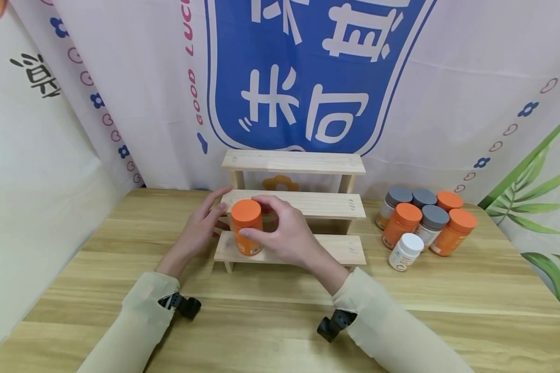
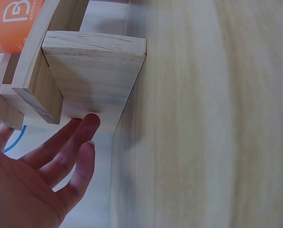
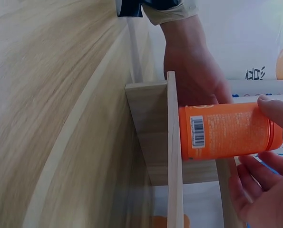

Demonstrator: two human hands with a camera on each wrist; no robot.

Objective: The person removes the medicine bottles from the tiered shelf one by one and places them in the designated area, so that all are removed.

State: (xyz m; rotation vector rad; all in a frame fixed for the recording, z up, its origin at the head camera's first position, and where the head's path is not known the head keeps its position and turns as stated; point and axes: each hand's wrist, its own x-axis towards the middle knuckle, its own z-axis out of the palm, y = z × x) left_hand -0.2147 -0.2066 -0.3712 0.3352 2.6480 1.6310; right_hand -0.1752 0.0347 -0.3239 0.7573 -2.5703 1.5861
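An orange pill bottle with an orange lid stands upright at the left end of the lowest step of a three-tier wooden shelf. My right hand holds it near the lid between thumb and fingers. In the right wrist view the bottle has its base on the step board, barcode showing. My left hand is at the shelf's left end, fingers spread and loosely bent. In the left wrist view the left hand has its fingertips by the shelf's side support; I cannot tell whether they touch it.
To the right of the shelf stands a group of several bottles with orange lids and grey lids. A small white bottle is in front of them. A printed cloth hangs behind the wooden table.
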